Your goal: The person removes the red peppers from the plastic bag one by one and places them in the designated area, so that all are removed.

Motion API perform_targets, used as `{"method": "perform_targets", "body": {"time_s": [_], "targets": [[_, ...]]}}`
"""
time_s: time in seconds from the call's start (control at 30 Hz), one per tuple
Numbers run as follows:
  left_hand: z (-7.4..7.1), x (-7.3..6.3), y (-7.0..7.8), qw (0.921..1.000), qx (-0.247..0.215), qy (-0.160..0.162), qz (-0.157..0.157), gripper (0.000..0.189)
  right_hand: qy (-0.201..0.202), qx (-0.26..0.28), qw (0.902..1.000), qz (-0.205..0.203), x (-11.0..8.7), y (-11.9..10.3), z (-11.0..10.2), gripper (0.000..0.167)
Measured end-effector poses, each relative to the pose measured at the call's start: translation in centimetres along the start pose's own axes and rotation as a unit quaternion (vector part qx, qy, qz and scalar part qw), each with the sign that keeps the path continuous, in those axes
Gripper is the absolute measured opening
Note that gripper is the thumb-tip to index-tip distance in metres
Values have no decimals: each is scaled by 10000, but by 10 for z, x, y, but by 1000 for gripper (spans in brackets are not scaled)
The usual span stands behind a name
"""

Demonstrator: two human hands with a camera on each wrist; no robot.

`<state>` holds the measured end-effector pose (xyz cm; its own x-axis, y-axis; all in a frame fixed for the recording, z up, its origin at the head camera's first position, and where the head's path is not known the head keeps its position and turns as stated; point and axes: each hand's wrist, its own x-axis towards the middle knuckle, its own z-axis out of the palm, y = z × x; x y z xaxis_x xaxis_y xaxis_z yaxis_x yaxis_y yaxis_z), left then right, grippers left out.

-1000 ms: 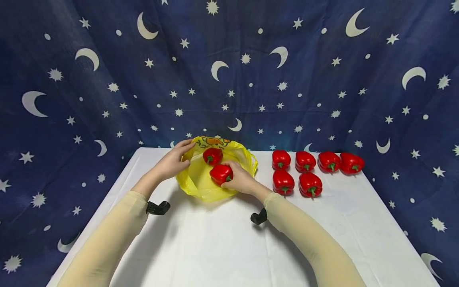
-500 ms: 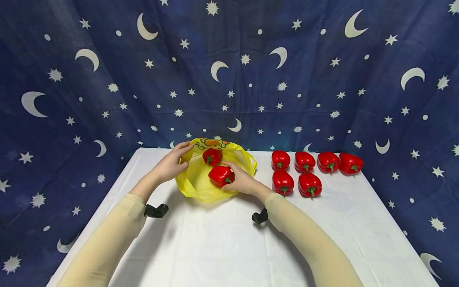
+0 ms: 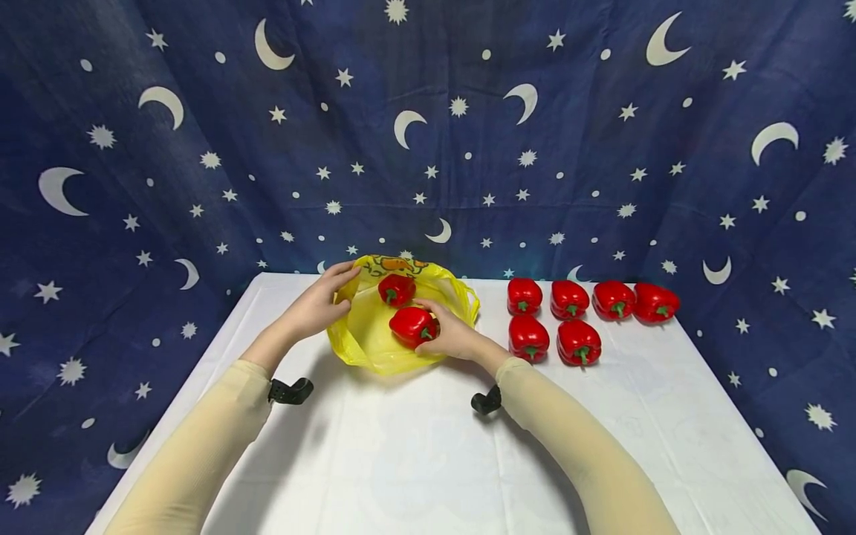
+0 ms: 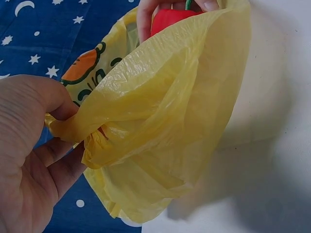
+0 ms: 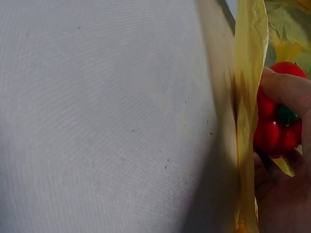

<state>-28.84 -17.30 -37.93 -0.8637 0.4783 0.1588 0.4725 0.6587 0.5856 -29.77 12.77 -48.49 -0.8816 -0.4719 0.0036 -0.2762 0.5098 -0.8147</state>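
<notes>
A yellow plastic bag (image 3: 369,348) lies with its mouth open at the back of the table. My left hand (image 3: 314,305) holds the bag's left edge, thumb and fingers on the gathered plastic (image 4: 99,148) in the left wrist view. My right hand (image 3: 456,336) reaches into the mouth and grips a red bell pepper (image 3: 411,327), its green stem toward the palm side. That pepper (image 5: 268,131) shows between thumb and fingers in the right wrist view. A second red bell pepper (image 3: 397,290) sits deeper in the bag, behind the held one.
Several more red bell peppers (image 3: 528,338) stand in two rows to the right of the bag. They rest on a white-covered table (image 3: 401,453). A dark blue curtain (image 3: 468,134) with moons and stars hangs behind and at both sides.
The pepper in my right hand has shifted very slightly, and a bit more of the hand's grip on it shows. My left hand stays almost still at the bag's edge.
</notes>
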Motion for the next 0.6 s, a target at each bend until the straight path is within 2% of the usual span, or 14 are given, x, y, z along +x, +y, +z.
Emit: {"method": "perform_targets", "body": {"time_s": [0.23,0.6], "targets": [[2,1,-1,10000,50,-26,-41,67,-84,123,9997,-170,2,2,0,98],[-1,2,-4,10000,53,-58,-61,67,-2,-89,9994,-340,2,-2,1,92]]}}
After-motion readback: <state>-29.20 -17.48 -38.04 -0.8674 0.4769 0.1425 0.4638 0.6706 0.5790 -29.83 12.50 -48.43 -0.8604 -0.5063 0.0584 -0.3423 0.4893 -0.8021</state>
